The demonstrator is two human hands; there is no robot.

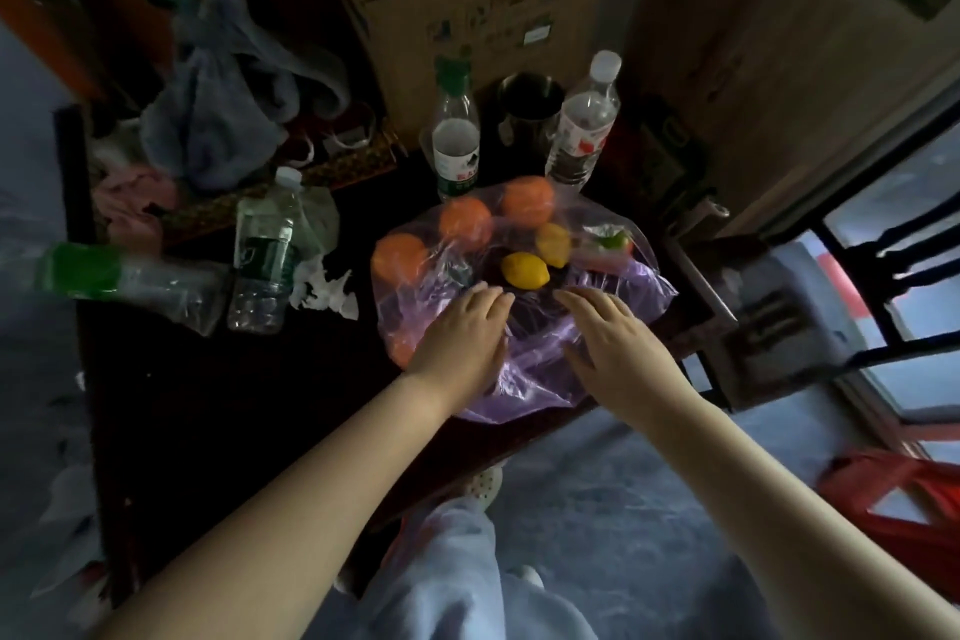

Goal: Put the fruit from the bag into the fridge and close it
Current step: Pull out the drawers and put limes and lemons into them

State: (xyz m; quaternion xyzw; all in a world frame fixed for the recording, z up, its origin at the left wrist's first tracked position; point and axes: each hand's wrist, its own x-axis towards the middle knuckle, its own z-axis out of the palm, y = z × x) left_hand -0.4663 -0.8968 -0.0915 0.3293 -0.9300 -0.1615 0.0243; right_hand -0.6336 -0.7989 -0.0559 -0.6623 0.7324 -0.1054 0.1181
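We are standing at a dark table [218,405], and on it lies a thin, translucent purple plastic bag [613,286], crumpled and slack, spread flat with its mouth toward us. The fruit sits inside or on the film: three round oranges [465,222] at the far and left side, seen through the plastic, and two oval lemons, the nearer lemon [524,270] lying bare in the opening. A small green-and-red item at the right edge is too blurred to name. No fridge shows that we can identify.

Our left hand [460,343] and right hand [613,343] both rest palm-down on the near folds of the bag, fingers spread and loosely extended, gripping nothing yet.

The step in hand, we judge, is opening the bag to take fruit out. To do it well we should pinch the film at each side of the mouth and part it gently, since such thin plastic tears and clings. The fruit is round and smooth and will likely roll once freed, so we lift pieces one at a time, starting with the exposed lemon.

Behind stand clear, ribbed water bottles [584,120] and a dark metal mug [530,107]; we keep our elbows away from them.
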